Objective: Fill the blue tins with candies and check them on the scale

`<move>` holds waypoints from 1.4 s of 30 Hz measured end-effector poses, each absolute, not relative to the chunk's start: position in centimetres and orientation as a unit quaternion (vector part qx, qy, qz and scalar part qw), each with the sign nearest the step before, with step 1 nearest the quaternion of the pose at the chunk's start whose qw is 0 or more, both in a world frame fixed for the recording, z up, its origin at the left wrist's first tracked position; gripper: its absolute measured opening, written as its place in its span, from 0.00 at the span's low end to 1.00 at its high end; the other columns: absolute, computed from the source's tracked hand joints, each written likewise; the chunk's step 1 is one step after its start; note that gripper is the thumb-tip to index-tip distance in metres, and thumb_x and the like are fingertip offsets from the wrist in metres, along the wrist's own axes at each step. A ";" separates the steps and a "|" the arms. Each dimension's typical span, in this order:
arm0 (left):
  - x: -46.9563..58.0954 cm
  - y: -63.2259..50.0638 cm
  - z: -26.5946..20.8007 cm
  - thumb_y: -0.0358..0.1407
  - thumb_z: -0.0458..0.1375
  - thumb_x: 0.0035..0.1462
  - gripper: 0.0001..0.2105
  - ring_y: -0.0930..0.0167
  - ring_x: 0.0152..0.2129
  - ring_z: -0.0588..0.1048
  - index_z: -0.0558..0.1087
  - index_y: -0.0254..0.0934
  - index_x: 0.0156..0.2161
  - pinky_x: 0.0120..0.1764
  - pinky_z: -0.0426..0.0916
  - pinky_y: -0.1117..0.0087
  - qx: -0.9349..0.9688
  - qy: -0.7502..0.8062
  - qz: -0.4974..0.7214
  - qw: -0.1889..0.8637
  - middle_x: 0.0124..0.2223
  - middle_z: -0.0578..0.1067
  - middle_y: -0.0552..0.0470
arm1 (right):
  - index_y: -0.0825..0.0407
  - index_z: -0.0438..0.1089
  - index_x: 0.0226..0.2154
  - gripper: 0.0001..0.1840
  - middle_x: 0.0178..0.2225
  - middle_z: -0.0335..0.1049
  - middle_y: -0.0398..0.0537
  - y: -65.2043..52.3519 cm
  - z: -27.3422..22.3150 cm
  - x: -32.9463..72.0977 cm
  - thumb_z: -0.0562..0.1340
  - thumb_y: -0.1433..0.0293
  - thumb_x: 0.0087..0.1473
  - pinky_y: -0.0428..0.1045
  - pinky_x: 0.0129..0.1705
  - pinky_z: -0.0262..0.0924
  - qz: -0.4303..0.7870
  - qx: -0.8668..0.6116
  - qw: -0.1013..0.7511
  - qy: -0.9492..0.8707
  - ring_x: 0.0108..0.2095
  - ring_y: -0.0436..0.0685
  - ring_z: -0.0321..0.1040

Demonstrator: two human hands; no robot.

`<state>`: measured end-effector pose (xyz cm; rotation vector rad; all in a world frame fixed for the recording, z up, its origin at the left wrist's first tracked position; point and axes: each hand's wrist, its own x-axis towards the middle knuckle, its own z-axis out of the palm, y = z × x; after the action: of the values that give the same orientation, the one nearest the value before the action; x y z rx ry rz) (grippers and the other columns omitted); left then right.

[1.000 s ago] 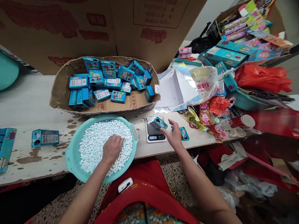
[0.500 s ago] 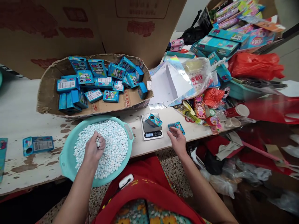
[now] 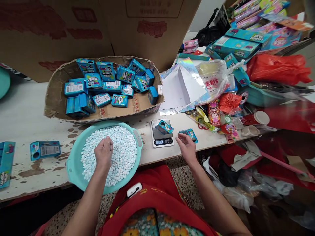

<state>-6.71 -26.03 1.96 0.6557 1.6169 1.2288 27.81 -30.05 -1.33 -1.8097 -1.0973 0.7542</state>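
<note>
A mint-green bowl point(image 3: 139, 154) full of small white and pale blue candies point(image 3: 124, 150) stands at the table's front edge. My left hand point(image 3: 103, 152) is closed in a fist over the candies, holding some of them. A small digital kitchen scale point(image 3: 163, 143) sits to the bowl's right with its display lit. On its plate lies a blue candy box point(image 3: 164, 127), its round hole facing left. My right hand point(image 3: 186, 147) is open, fingers slightly curled, beside another blue candy box point(image 3: 191, 135) lying on the table; it partly covers that box.
Behind the bowl, a cut-down cardboard box point(image 3: 103, 117) holds several blue candy boxes. One more blue box point(image 3: 45, 150) lies at left. White paper point(image 3: 176, 88), a clear plastic bag point(image 3: 211, 78) and mixed packets crowd the right side. A large carton point(image 3: 115, 29) stands behind.
My left hand has turned knuckles-up and lifted slightly, so the candies in it are now mostly hidden. My right hand has hardly moved. The view has shifted slightly.
</note>
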 end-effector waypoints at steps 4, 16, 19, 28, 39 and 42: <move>-6.6 -25.9 2.0 0.40 0.58 0.55 0.13 0.80 0.15 0.57 0.66 0.33 0.23 0.16 0.51 0.80 0.258 0.657 0.522 0.480 0.20 0.59 0.57 | 0.53 0.68 0.45 0.23 0.44 0.70 0.55 -28.4 -1.7 26.9 0.64 0.58 0.48 0.58 0.44 0.67 0.288 -0.718 0.438 -0.459 0.43 0.60 0.69; -5.0 -24.1 8.3 0.46 0.54 0.59 0.19 0.82 0.09 0.52 0.58 0.36 0.23 0.11 0.44 0.80 -0.003 0.435 0.586 0.684 0.16 0.54 0.61 | 0.46 0.68 0.45 0.18 0.41 0.71 0.49 -25.0 6.6 19.0 0.65 0.62 0.50 0.56 0.46 0.63 0.258 -0.581 0.416 -0.650 0.42 0.60 0.68; -2.6 -23.8 11.4 0.50 0.56 0.55 0.22 0.81 0.10 0.53 0.57 0.36 0.20 0.13 0.47 0.78 0.096 0.428 0.647 0.624 0.16 0.53 0.60 | 0.45 0.68 0.45 0.17 0.40 0.71 0.49 -25.8 8.4 15.8 0.65 0.63 0.52 0.56 0.43 0.65 0.299 -0.511 0.387 -0.707 0.41 0.61 0.68; -1.1 -23.8 11.3 0.47 0.53 0.58 0.22 0.76 0.19 0.64 0.58 0.37 0.19 0.25 0.62 0.72 0.221 0.500 0.691 0.473 0.20 0.57 0.56 | 0.46 0.68 0.46 0.17 0.39 0.71 0.50 -26.1 7.9 11.7 0.65 0.65 0.51 0.55 0.42 0.64 0.327 -0.481 0.364 -0.728 0.41 0.61 0.68; -0.7 -22.7 11.6 0.49 0.53 0.57 0.21 0.77 0.17 0.58 0.59 0.37 0.21 0.21 0.55 0.74 0.209 0.495 0.685 0.492 0.20 0.55 0.57 | 0.47 0.68 0.45 0.18 0.39 0.71 0.50 -25.7 7.7 12.3 0.66 0.65 0.50 0.54 0.43 0.64 0.358 -0.489 0.383 -0.697 0.42 0.60 0.68; -2.3 -22.8 10.8 0.52 0.50 0.58 0.21 0.76 0.16 0.58 0.59 0.38 0.23 0.19 0.53 0.73 0.249 0.553 0.644 0.466 0.20 0.57 0.56 | 0.47 0.69 0.43 0.17 0.40 0.71 0.49 -26.0 7.9 13.9 0.67 0.64 0.49 0.53 0.43 0.64 0.372 -0.514 0.404 -0.659 0.41 0.58 0.69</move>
<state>-2.30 -22.80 10.79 0.6114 1.3584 1.5811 13.90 -25.95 7.86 -1.2972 -1.6642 0.9406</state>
